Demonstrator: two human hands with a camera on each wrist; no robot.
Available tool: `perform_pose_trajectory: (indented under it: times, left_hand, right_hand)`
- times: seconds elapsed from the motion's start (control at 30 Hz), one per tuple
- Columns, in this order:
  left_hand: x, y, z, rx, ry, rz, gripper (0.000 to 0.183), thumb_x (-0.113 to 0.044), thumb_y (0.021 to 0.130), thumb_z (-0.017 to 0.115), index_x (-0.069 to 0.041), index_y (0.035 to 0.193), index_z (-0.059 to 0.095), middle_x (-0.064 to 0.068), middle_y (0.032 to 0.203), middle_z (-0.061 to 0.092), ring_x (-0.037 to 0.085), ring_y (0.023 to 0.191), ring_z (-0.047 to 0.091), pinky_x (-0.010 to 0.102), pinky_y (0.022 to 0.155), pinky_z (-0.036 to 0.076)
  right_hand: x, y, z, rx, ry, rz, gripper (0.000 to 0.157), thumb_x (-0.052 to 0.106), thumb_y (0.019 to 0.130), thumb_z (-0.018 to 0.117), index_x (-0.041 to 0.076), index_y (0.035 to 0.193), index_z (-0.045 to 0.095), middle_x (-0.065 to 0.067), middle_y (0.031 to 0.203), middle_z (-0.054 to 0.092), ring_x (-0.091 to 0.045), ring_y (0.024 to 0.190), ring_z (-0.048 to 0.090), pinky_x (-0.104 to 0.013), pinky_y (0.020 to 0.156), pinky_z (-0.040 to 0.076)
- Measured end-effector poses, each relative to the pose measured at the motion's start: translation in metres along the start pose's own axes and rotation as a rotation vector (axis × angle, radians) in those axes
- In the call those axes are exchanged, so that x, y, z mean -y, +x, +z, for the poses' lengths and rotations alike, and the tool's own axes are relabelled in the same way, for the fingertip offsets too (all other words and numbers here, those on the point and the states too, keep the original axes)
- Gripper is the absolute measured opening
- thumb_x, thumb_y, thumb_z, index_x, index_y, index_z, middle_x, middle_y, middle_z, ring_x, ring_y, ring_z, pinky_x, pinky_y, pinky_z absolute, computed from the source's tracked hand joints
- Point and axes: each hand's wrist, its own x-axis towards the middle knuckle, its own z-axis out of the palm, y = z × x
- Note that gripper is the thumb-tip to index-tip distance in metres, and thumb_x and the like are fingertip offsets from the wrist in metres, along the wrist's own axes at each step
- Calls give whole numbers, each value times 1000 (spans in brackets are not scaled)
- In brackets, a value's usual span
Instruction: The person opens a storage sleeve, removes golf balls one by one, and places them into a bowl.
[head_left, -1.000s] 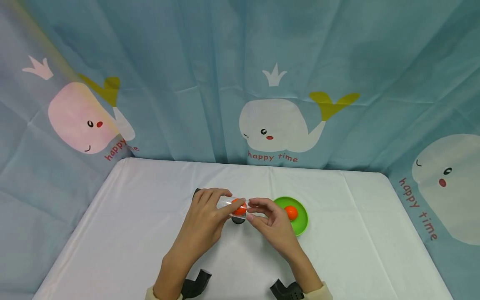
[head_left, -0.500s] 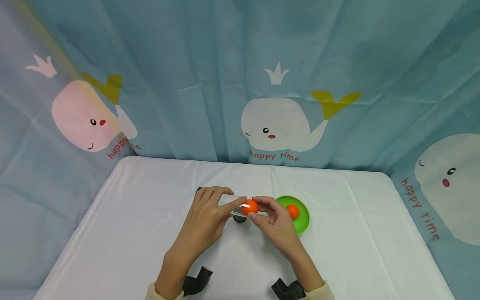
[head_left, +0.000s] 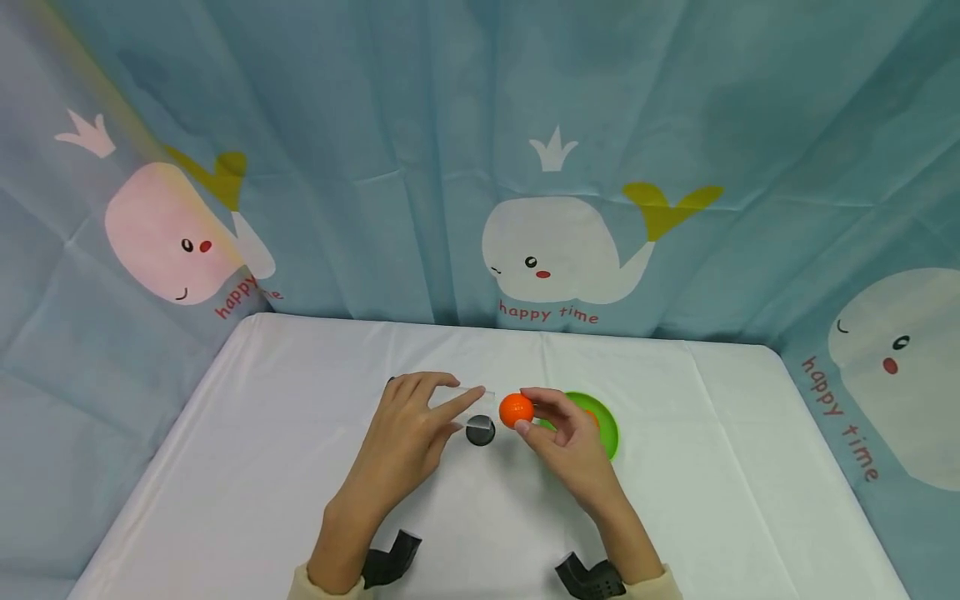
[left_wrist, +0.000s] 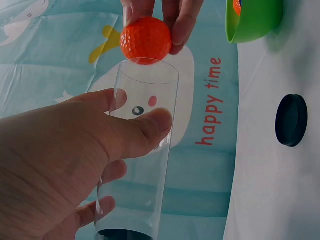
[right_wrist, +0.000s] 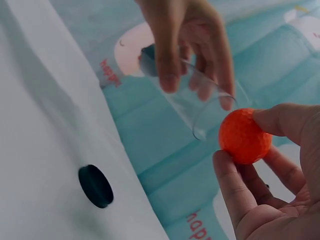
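Observation:
My left hand (head_left: 408,429) grips a clear plastic tube (left_wrist: 137,175) from the side, thumb and fingers around its wall. The tube holds nothing that I can see; a black cap (left_wrist: 125,234) closes its far end. Just outside the uncovered end, my right hand (head_left: 566,437) pinches an orange golf ball (head_left: 517,411) between thumb and fingertips. Behind the right hand stands a green bowl (head_left: 613,433), with a second orange ball (head_left: 592,416) partly hidden in it. On the table below the tube lies a loose black cap (head_left: 480,431).
A white cloth (head_left: 712,483) covers the table. Blue curtains (head_left: 360,167) with whale prints hang at the back and sides. Black wrist mounts (head_left: 392,558) sit under both forearms.
The ball has come out of the tube's open end and moved right, pinched in the right hand. The left hand keeps the tube in nearly the same place.

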Motion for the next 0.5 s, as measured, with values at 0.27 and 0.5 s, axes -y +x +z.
perform_pose_trajectory:
  times: [0.27,0.5]
  left_hand:
    - [3,-1,4,29,-31,-17,66,-15,83,92,-33,142,69,2,128,69,28,121,63,49,107,51]
    - [6,-5,6,55,-86,-44,67,-21,85,91,-34,146,65,-2,128,69,22,119,67,44,97,56]
  right_hand:
    - [4,-5,-19,-92,-45,-33,42,4,97,74,3,138,63,-13,136,65,-9,115,70,-21,94,61]
    - [3,-11,-35,-97,-44,-29,43,5,99,73,2,140,61,2,133,67,-8,119,70,-21,97,60]
